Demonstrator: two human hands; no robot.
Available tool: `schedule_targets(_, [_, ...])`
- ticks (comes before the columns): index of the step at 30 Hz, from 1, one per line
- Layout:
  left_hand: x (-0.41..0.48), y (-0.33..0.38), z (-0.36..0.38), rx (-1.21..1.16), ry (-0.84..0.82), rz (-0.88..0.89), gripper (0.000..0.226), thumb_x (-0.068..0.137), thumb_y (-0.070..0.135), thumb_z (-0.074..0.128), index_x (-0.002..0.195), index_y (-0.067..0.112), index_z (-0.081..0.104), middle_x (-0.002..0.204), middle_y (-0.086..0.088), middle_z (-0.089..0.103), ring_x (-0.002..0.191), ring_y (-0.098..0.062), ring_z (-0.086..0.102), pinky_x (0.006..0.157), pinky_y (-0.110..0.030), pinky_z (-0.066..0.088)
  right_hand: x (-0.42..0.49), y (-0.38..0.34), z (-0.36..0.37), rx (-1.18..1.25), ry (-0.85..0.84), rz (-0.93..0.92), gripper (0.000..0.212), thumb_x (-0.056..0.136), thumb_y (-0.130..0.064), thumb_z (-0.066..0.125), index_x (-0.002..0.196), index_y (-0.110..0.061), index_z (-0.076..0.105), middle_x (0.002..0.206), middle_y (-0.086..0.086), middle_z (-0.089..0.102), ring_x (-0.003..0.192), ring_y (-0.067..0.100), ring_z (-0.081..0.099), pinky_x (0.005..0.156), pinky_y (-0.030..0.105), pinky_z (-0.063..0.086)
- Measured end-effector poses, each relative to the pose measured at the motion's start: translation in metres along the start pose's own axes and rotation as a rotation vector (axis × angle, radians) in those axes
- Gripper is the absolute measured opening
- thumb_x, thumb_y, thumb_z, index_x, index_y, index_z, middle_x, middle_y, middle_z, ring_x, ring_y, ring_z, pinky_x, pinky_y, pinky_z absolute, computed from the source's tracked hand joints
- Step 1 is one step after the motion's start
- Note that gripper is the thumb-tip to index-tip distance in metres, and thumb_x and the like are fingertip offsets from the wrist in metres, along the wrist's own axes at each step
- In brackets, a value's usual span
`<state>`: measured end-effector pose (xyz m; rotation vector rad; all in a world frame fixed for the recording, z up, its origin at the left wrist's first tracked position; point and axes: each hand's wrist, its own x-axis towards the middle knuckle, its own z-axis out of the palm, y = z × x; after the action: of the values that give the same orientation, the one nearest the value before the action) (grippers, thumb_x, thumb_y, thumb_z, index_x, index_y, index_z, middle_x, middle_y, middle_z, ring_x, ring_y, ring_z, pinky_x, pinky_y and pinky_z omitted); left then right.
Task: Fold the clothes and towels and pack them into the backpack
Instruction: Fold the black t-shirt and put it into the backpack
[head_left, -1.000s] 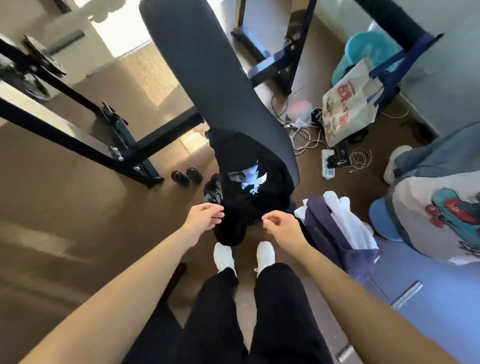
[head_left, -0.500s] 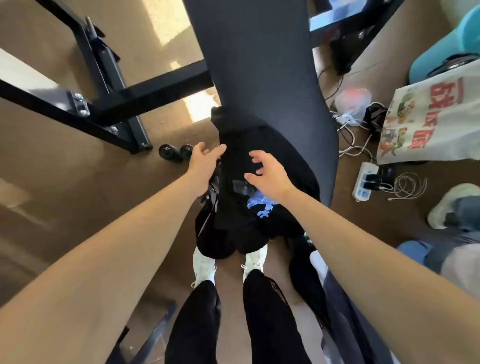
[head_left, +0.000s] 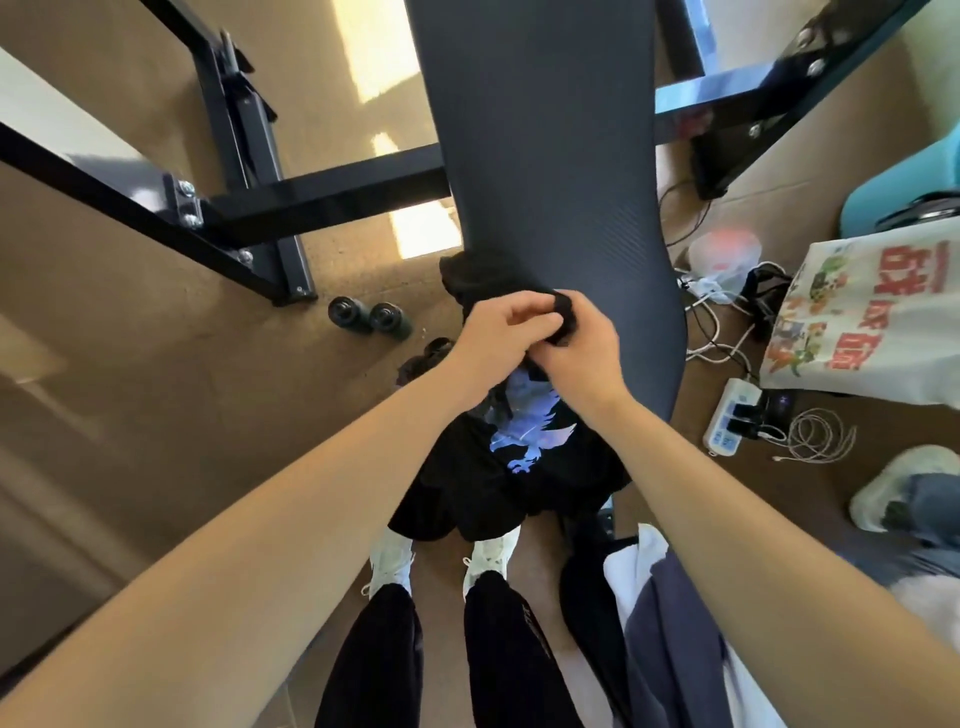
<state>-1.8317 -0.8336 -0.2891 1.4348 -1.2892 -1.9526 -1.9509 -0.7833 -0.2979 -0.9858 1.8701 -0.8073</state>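
My left hand (head_left: 496, 332) and right hand (head_left: 582, 358) are close together, touching, both clenched on a bunched-up fold of the black shirt (head_left: 467, 483). The shirt, printed with a blue bird, lies on the near end of the dark padded desk (head_left: 545, 156) and hangs over its near edge above my white shoes (head_left: 389, 558). White and navy clothes (head_left: 670, 597) are piled beside the near right corner. A printed tote bag (head_left: 872, 322) and power strip (head_left: 727, 423) sit off the right edge.
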Motion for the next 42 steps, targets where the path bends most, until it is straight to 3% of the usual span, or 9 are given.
schedule_targets(5, [-0.001,0.013,-0.004,0.2,0.104,0.177,0.036,0.096,-0.005,0.055,0.124,0.01,0.073,0.125,0.0,0.072,0.12,-0.009,0.063,0.107,-0.024,0.048,0.049,-0.001,-0.055,0.047,0.26,0.154,0.033,0.069,-0.001,0.053,0.074,-0.029,0.07,0.076,-0.008,0.07,0.082,0.016,0.067,0.081,0.036,0.057])
schedule_targets(8, [-0.001,-0.011,-0.042,0.286,0.423,0.027,0.037,0.097,-0.001,0.052,0.123,0.018,0.071,0.126,0.004,0.07,0.122,-0.012,0.061,0.107,-0.034,0.049,0.084,0.006,-0.086,0.014,0.349,0.261,0.033,0.082,0.005,0.05,0.09,-0.017,0.072,0.094,0.002,0.07,0.098,0.02,0.066,0.08,0.024,0.053])
schedule_targets(11, [0.003,-0.042,-0.073,0.35,0.462,-0.146,0.04,0.098,0.0,0.057,0.134,0.017,0.063,0.136,0.001,0.063,0.127,-0.02,0.058,0.109,-0.038,0.048,0.099,0.022,-0.093,-0.244,0.27,0.313,0.038,0.087,-0.009,0.063,0.125,-0.009,0.061,0.119,0.01,0.063,0.117,0.031,0.059,0.093,0.034,0.048])
schedule_targets(15, [0.025,-0.062,-0.088,0.413,0.369,-0.208,0.058,0.096,0.0,0.062,0.149,0.021,0.047,0.151,-0.001,0.05,0.135,-0.024,0.051,0.111,-0.045,0.047,0.087,0.029,-0.058,-0.801,0.141,-0.068,0.082,0.074,-0.024,0.079,0.147,-0.022,0.041,0.143,0.011,0.042,0.125,0.04,0.041,0.103,0.054,0.039])
schedule_targets(18, [0.052,-0.066,-0.09,0.553,0.321,-0.157,0.071,0.094,0.003,0.068,0.154,0.025,0.038,0.157,-0.002,0.042,0.139,-0.026,0.047,0.112,-0.049,0.046,0.082,0.035,-0.035,-1.003,0.136,-0.36,0.061,0.077,-0.021,0.079,0.134,-0.021,0.057,0.134,0.007,0.05,0.114,0.039,0.047,0.091,0.052,0.042])
schedule_targets(25, [0.093,-0.073,-0.09,0.787,0.177,-0.102,0.04,0.093,0.017,0.07,0.132,0.022,0.063,0.15,-0.002,0.051,0.14,-0.028,0.043,0.116,-0.048,0.039,0.096,0.024,-0.036,-0.62,0.165,-0.14,0.016,0.092,-0.024,0.061,0.104,-0.02,0.071,0.104,0.004,0.072,0.099,0.031,0.065,0.082,0.045,0.053])
schedule_targets(33, [0.074,-0.041,-0.098,0.501,0.3,-0.027,0.024,0.106,0.03,0.052,0.107,0.013,0.069,0.088,0.003,0.065,0.091,-0.018,0.06,0.074,-0.023,0.042,0.127,-0.017,-0.093,0.03,0.161,0.183,0.023,0.1,-0.014,0.051,0.079,-0.018,0.061,0.091,0.013,0.066,0.057,0.03,0.074,0.042,0.033,0.055])
schedule_targets(38, [0.054,0.02,-0.115,0.532,0.318,0.075,0.037,0.108,0.041,0.042,0.089,0.016,0.061,0.081,0.001,0.059,0.081,-0.016,0.057,0.068,-0.027,0.041,0.133,-0.031,-0.13,0.062,0.226,0.19,0.026,0.102,-0.021,0.054,0.078,-0.023,0.061,0.095,0.01,0.066,0.077,0.028,0.072,0.056,0.027,0.058])
schedule_targets(42, [0.036,0.067,-0.118,0.671,0.125,0.16,0.021,0.099,0.039,0.061,0.083,0.026,0.06,0.074,0.008,0.058,0.071,-0.01,0.054,0.061,-0.024,0.038,0.134,-0.039,-0.152,-0.106,0.272,0.115,0.025,0.095,-0.033,0.057,0.077,-0.017,0.066,0.082,0.01,0.068,0.087,0.037,0.069,0.08,0.054,0.058])
